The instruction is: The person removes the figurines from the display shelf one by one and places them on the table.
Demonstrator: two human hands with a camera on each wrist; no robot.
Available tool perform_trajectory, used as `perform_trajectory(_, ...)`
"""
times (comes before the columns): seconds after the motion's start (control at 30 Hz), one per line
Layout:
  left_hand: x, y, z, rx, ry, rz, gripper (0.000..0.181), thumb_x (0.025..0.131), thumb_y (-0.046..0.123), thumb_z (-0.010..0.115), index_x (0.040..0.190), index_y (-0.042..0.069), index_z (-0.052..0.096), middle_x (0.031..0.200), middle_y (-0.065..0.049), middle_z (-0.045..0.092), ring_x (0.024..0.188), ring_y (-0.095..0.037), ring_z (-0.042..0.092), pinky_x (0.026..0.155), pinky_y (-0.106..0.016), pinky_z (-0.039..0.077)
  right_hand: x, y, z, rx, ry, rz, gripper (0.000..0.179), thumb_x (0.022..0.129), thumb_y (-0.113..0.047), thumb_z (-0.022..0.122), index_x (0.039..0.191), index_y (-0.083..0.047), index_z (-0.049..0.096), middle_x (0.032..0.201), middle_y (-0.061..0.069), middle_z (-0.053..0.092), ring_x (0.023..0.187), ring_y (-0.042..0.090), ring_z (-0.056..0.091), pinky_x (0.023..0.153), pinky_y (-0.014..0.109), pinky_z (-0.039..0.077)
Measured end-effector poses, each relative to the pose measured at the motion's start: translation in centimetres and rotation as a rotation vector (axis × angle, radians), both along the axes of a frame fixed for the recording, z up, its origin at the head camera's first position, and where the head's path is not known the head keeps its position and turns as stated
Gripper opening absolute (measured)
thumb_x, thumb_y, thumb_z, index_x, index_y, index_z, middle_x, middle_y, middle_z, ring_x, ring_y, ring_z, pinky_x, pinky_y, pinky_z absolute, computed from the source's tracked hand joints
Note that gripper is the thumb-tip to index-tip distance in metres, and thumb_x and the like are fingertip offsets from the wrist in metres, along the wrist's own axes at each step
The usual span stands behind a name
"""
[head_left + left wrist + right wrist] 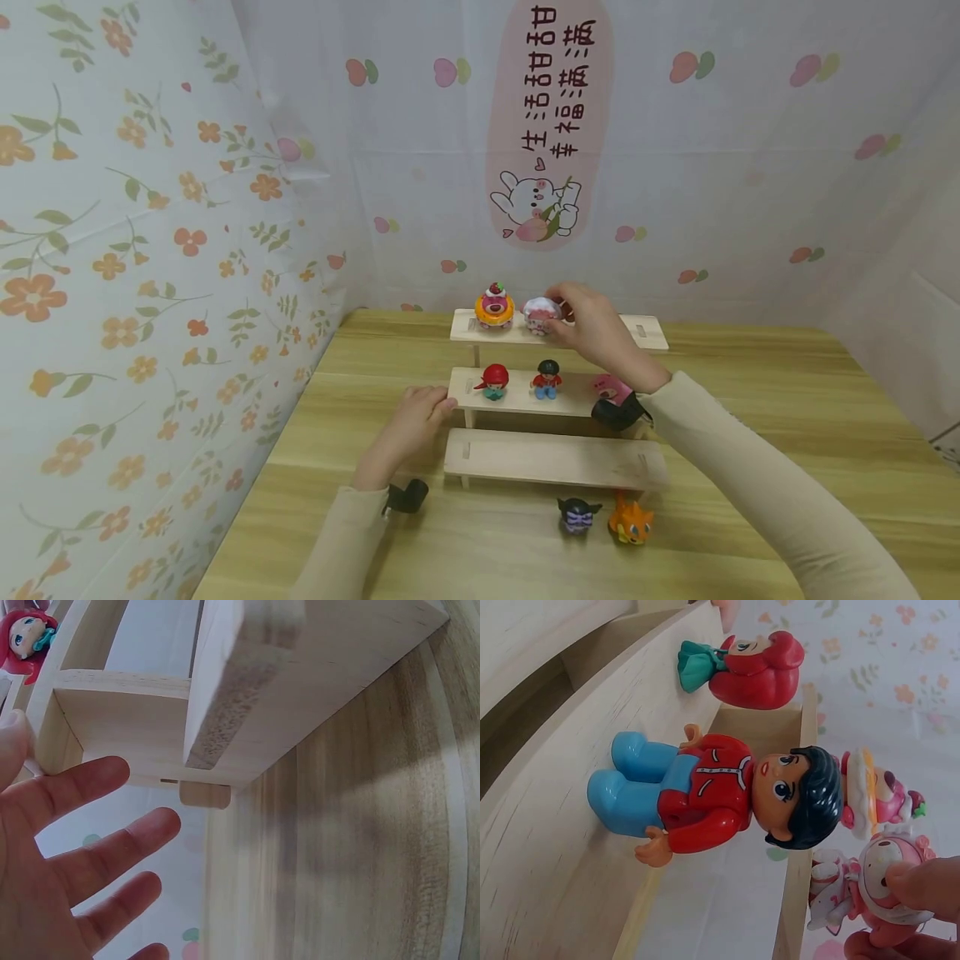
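My right hand (596,329) pinches a pink-and-white figurine (541,315) between thumb and fingers at the top tier of a wooden display shelf (525,450). The figurine (885,877) stands upright, its feet at the tier's surface. Left of it is a pink bear figurine with an orange ring (494,308). My left hand (412,429) is at the left end of the middle tier, thumb and index finger at its edge. In the left wrist view, the fingers of the left hand (82,855) are spread and fairly straight.
The middle tier bears a red-haired figurine (494,382), a black-haired figurine in red (547,380) and a pink figurine (611,388), partly hidden by the right wrist. A dark figurine (577,517) and an orange one (631,522) stand before the shelf on the wooden table (757,392).
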State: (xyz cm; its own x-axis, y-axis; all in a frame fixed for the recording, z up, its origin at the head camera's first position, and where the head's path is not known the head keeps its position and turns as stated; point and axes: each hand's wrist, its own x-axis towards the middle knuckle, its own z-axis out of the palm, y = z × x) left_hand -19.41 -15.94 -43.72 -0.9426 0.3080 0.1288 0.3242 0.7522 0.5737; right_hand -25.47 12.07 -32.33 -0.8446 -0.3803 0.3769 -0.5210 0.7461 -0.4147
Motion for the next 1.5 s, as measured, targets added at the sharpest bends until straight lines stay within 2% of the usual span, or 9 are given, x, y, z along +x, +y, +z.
perform_trajectory(0.33,-0.4,0.1,-0.4,-0.005,-0.032,0.008,0.034,0.102,0.032,0.043,0.117,0.007,0.06,0.124,-0.016,0.06,0.118,-0.037,0.044,0.102,-0.052,0.036,1.0,0.6,0.6,0.004,0.03,-0.003,0.033,0.085,-0.011,0.072,0.113,-0.001,0.058,0.104,0.015,0.063,0.086,0.028,0.062,0.076,0.039,0.054)
perform_trajectory(0.6,-0.3,0.0,-0.3,0.001,-0.044,0.015,0.029,0.101,0.029,0.045,0.112,0.007,0.061,0.122,-0.016,0.061,0.118,-0.038,0.045,0.101,-0.052,0.036,2.2,0.8,1.0,-0.017,0.072,0.027,0.032,0.083,-0.008,0.074,0.111,0.0,0.059,0.099,0.013,0.064,0.082,0.025,0.061,0.073,0.038,0.054)
perform_trajectory(1.07,-0.4,-0.1,0.2,-0.021,-0.053,0.003,0.034,0.102,0.03,0.044,0.12,0.005,0.059,0.124,-0.017,0.059,0.118,-0.038,0.043,0.101,-0.052,0.037,6.1,0.5,1.0,-0.05,0.041,0.052,0.032,0.082,-0.008,0.075,0.109,-0.005,0.06,0.099,0.008,0.062,0.083,0.021,0.061,0.075,0.036,0.055)
perform_trajectory(1.3,-0.6,-0.2,0.0,-0.044,-0.055,0.0,0.035,0.102,0.032,0.043,0.121,0.006,0.058,0.123,-0.017,0.059,0.12,-0.039,0.043,0.102,-0.053,0.036,8.0,-0.2,0.3,-0.049,0.105,0.134,0.033,0.079,-0.009,0.078,0.107,-0.006,0.061,0.097,0.005,0.064,0.079,0.018,0.06,0.071,0.034,0.054)
perform_trajectory(1.5,-0.6,-0.2,0.0,-0.045,-0.047,-0.007,0.035,0.102,0.03,0.043,0.121,0.005,0.058,0.123,-0.018,0.059,0.12,-0.041,0.043,0.102,-0.053,0.035,9.3,-0.6,-0.6,-0.041,0.101,0.167,0.034,0.077,-0.011,0.08,0.106,-0.008,0.062,0.094,0.0,0.065,0.077,0.011,0.059,0.068,0.026,0.053)
